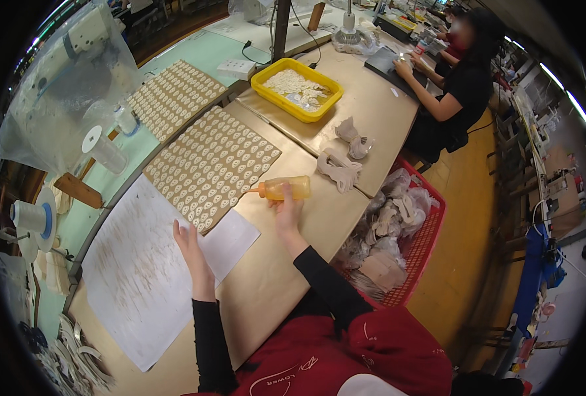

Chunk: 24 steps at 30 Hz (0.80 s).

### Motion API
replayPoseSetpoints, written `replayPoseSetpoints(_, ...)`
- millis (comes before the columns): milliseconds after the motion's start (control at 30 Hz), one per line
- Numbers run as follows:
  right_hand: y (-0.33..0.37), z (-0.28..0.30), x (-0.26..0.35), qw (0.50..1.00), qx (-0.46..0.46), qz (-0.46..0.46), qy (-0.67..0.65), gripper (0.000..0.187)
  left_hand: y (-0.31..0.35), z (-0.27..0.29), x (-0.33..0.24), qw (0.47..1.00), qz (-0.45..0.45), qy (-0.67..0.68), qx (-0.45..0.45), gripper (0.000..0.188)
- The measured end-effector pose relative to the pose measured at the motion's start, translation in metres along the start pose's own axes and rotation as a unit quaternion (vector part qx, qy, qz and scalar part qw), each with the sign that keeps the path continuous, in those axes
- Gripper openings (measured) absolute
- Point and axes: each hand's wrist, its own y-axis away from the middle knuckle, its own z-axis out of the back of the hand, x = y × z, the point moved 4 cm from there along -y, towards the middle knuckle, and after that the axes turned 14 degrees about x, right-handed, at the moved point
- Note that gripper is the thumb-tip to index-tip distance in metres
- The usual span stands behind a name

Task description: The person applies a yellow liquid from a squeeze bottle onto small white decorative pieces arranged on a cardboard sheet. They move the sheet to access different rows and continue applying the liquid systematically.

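Observation:
My right hand (286, 214) is wrapped round a squeeze bottle (290, 187) of amber liquid, held on its side. The bottle's thin orange nozzle points left, over the right edge of a brown board (215, 157). Rows of small pale oval pieces with dark marks cover this board. My left hand (191, 249) is open, its fingers stretched out beside the board's near corner; whether they touch it I cannot tell. Beneath that hand lies a white paper sheet (131, 264) with brown streaks. Another brown board (174, 96) with similar ovals lies farther back.
Behind stands a yellow tray (263, 90) of small pale pieces. Bundles of beige strips (339, 169) lie right of the bottle. A red basket (428, 247) of bagged pieces stands beside the table. Thread spools (105, 150) are at left. A co-worker (461, 86) sits far right.

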Motion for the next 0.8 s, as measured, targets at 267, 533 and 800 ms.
replayPoseSetpoints(267,-0.006,0.005,-0.001,0.996,0.036,-0.043,-0.064,0.037,-0.045,0.024,0.009,0.987,0.12,0.104,0.013,0.069)
replayPoseSetpoints(533,-0.003,0.012,-0.004,0.99,0.025,-0.065,-0.124,0.04,-0.064,0.019,0.009,0.947,0.176,0.259,0.069,0.063)
replayPoseSetpoints(800,0.068,0.043,0.038,0.983,0.157,-0.062,-0.073,0.058,-0.047,-0.042,0.002,0.922,0.052,0.343,0.17,0.047)
